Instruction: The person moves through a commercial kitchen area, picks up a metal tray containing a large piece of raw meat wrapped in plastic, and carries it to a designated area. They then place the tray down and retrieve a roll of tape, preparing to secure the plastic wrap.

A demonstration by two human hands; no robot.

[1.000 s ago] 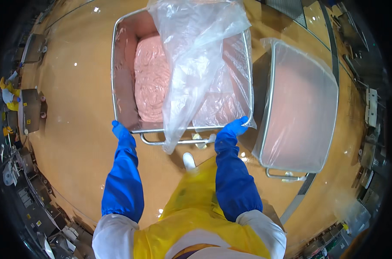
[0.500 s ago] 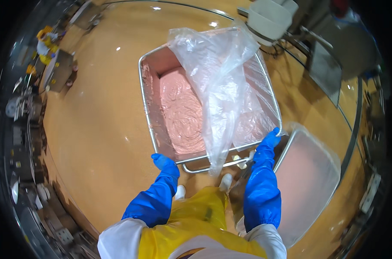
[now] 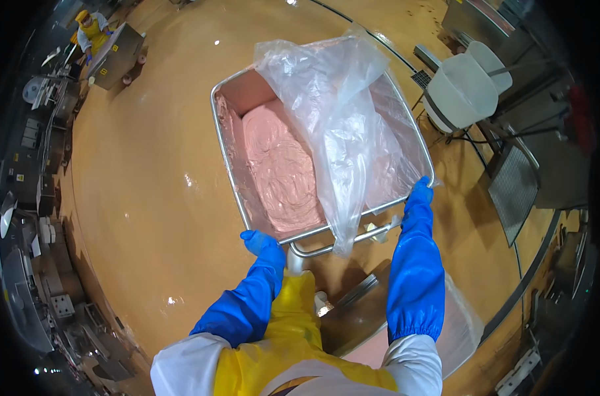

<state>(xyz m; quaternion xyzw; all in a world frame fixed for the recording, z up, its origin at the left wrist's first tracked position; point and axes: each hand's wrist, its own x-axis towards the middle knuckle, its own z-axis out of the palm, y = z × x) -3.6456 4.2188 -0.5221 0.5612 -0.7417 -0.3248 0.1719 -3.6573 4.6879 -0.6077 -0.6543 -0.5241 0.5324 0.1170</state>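
Note:
A large metal tub (image 3: 222,142) with a rounded rim is in front of me. Smooth pink meat paste (image 3: 283,175) fills its lower part. Crumpled clear plastic sheeting (image 3: 343,142) lies over the middle and right side, its tail hanging over the near rim. My left hand (image 3: 265,247), in a blue glove, is closed on the near-left corner. At the near-right corner, my right hand (image 3: 420,194) grips the rim, also gloved in blue. Between them a bent metal push handle (image 3: 320,251) sticks out from the tub's near side.
A second tub (image 3: 464,317) under clear plastic stands close behind my right arm. Ahead on the right are a white plastic bin (image 3: 464,89) and a metal grate panel (image 3: 515,193). At far left, a person (image 3: 92,33) in a yellow apron is beside a metal cart (image 3: 117,56).
I have walked forward with the tub, both hands staying on its corners. The second tub has slid back past my right arm. The white bin and the far-left person appear nearer.

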